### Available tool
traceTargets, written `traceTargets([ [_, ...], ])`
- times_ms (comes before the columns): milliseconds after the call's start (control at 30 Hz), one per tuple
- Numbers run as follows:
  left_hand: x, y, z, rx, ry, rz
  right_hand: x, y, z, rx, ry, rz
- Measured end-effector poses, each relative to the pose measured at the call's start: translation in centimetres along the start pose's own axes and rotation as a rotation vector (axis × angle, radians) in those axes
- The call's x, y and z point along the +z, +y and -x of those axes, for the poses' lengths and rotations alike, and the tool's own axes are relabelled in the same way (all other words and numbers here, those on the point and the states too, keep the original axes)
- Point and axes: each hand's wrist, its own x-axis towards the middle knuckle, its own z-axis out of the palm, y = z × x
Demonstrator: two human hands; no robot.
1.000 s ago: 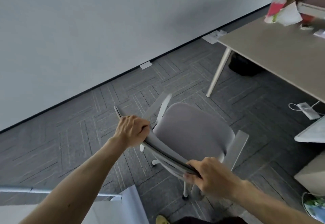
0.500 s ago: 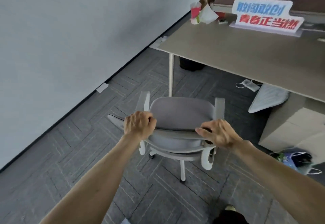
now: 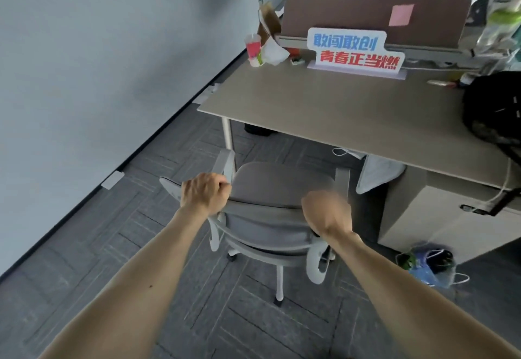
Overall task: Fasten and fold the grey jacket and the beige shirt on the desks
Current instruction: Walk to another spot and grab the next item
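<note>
While the left hand grips the top edge of the grey padded office chair, the right hand is blurred beside it, perhaps on that edge; its grip I cannot tell. Right of the chair, a thin plastic bag holds blue and green items. Beyond the chair stands the smooth beige desk. Where the grey jacket and beige shirt lie, I cannot tell.

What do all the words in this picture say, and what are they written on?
"敢闯敢创": blue, top row of the white sign standing on the desk.
"青春正当燃": red, bottom row of the same sign.
Pink sticky note on the partition: no writing shows.
Red cup: any print is too blurred to read.
</note>
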Motion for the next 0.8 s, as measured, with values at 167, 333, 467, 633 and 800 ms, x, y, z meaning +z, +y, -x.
traceTargets([
  [167,0.8,2.8,-2.8,0.009,0.002,0.027,-0.9,2.5,-2.8,0.034,0.034,0.016],
  [333,1.1,5.4,-8.0,0.065,0.006,0.038,-2.1,4.2,-6.5,0.08,0.098,-0.006],
  [467,1.5,7.5,-11.7,0.143,0.003,0.013,-3.0,5.2,-8.9,0.137,0.137,0.007],
  [633,1.2,10.8,-15.9,0.227,-0.023,0.007,-4.2,6.6,-12.0,0.297,0.204,-0.009],
  [800,1.7,13.5,-19.8,0.294,-0.025,0.019,-4.9,8.4,-15.5,0.369,0.234,0.003],
])
